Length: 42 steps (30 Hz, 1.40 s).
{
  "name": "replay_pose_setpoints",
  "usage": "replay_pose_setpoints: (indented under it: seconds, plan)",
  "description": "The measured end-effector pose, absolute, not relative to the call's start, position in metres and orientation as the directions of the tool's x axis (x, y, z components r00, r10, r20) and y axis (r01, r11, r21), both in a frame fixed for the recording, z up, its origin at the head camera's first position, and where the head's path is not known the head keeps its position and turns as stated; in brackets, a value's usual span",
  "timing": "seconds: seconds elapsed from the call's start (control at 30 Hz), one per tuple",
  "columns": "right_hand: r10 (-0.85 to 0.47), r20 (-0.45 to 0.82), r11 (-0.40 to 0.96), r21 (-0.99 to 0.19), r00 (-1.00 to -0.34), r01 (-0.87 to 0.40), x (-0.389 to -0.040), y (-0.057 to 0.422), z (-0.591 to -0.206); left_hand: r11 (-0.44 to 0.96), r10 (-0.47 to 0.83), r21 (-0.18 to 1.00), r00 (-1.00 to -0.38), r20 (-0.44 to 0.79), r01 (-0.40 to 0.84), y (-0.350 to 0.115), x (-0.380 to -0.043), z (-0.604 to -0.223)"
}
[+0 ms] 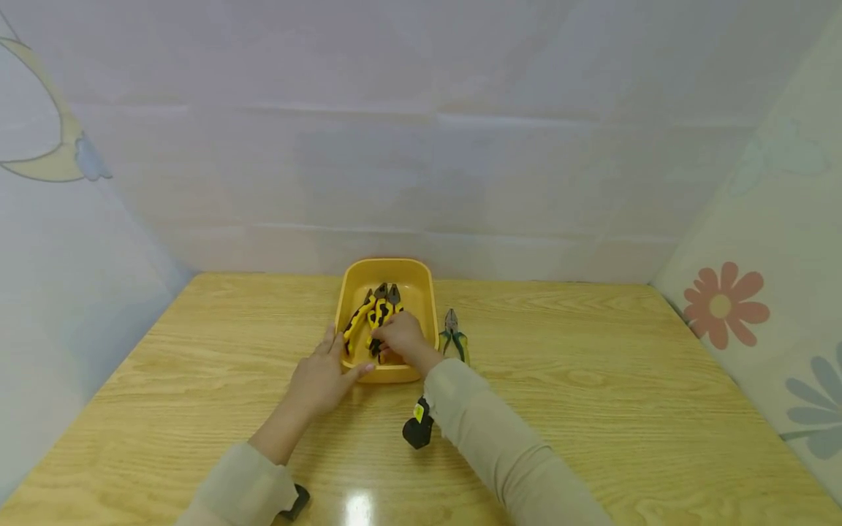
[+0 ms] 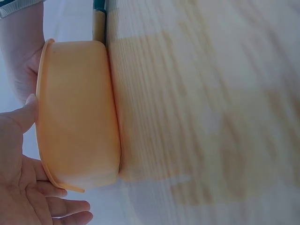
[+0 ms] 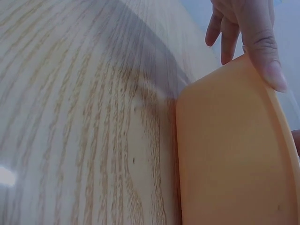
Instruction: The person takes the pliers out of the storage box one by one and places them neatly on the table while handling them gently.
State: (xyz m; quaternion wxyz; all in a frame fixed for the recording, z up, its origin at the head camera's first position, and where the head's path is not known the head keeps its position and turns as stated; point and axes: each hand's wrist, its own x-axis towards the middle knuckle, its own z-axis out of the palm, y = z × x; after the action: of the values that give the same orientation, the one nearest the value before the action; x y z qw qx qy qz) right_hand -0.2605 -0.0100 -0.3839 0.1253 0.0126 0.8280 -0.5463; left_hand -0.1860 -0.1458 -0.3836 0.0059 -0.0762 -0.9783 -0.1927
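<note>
An orange plastic bin point(image 1: 389, 376) stands toward the back of the table with several pliers point(image 1: 357, 321) inside, their handles yellow and black. My left hand point(image 1: 319, 381) rests at the bin's near left corner, fingers spread along the side and thumb on the near rim. In the left wrist view, that hand's straight fingers point(image 2: 70, 206) touch the rim. My right hand point(image 1: 403, 336) reaches into the bin with curled fingers at the handles of the right-hand pliers point(image 1: 395, 296). The grip itself is partly hidden by the hand.
Pliers with green and yellow handles point(image 1: 452, 337) lie on the wooden table point(image 1: 579, 380), just right of the bin. A black wrist device with a yellow label point(image 1: 418, 424) hangs under the right sleeve. A pale cloth wall point(image 1: 427, 183) rises behind the table.
</note>
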Motion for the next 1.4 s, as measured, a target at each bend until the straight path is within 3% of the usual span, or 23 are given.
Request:
replay_pose_setpoints:
  seconds: [0.4, 0.97, 1.4]
  plan:
    - [-0.071, -0.197, 0.519, -0.845, -0.978, 0.133, -0.262, -0.018, -0.389, 0.913, 0.151, 0.373, -0.987, 0.063, 0.164, -0.146, -0.184, -0.385]
    - [0.015, -0.195, 0.577, -0.8, -0.981, 0.168, -0.259, -0.031, -0.387, 0.92, 0.138, 0.362, -0.989, 0.057, 0.149, -0.151, -0.18, -0.386]
    - [0.055, -0.255, 0.528, -0.813, -0.965, 0.245, -0.26, -0.034, -0.385, 0.92, 0.145, 0.359, -0.987, 0.066, 0.159, -0.151, -0.18, -0.387]
